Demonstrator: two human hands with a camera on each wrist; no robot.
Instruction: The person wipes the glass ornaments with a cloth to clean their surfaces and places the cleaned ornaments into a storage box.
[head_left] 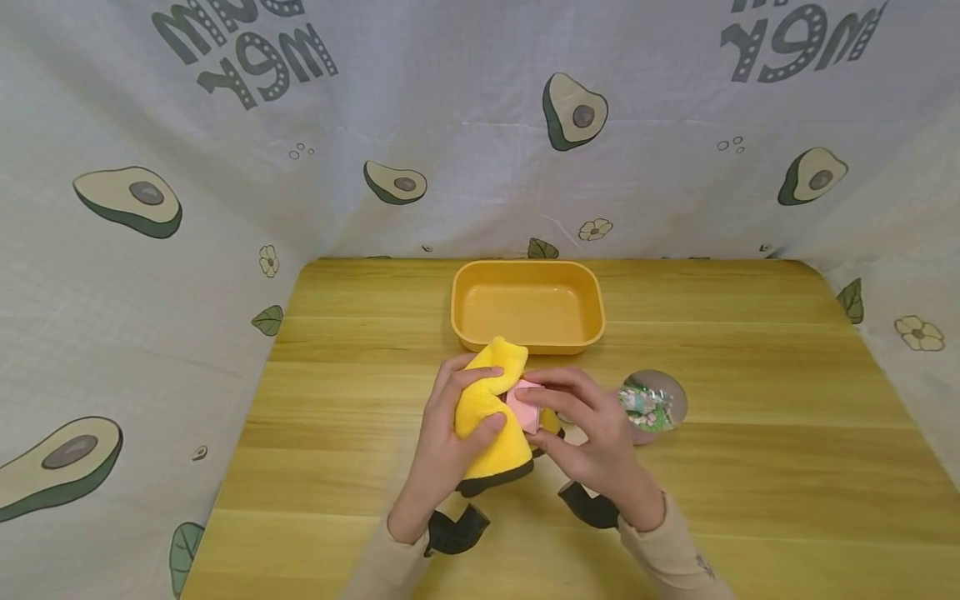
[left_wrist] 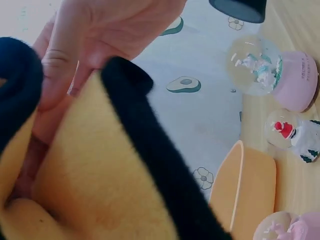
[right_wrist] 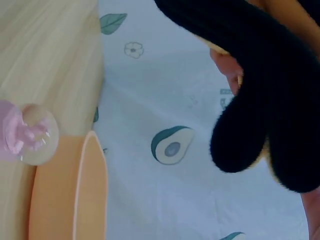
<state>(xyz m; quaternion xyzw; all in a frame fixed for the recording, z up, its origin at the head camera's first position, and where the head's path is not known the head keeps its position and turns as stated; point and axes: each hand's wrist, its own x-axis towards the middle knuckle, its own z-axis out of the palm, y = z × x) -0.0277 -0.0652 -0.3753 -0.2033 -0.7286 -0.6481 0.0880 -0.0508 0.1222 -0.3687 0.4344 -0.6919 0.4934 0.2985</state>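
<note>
In the head view my left hand (head_left: 450,433) grips a yellow cloth (head_left: 495,442) with a black edge, its thumb pressing the folds. My right hand (head_left: 588,421) pinches a small pink thing with flat faces (head_left: 523,407) against the cloth; I cannot tell its kind, as fingers and folds hide part of it. Both hands are close together in front of the yellow tub. In the left wrist view the cloth (left_wrist: 110,185) fills the lower left, with the left hand (left_wrist: 95,40) above it. Dark folds of the cloth's edge (right_wrist: 280,95) cover much of the right wrist view.
A yellow rectangular tub (head_left: 527,347) stands beyond the hands. Just right of the right hand is a snow globe (head_left: 652,404). The left wrist view also has a lilac-based globe (left_wrist: 297,80), a globe with a red-hatted figure (left_wrist: 286,130) and a pink one (left_wrist: 282,227) near the tub.
</note>
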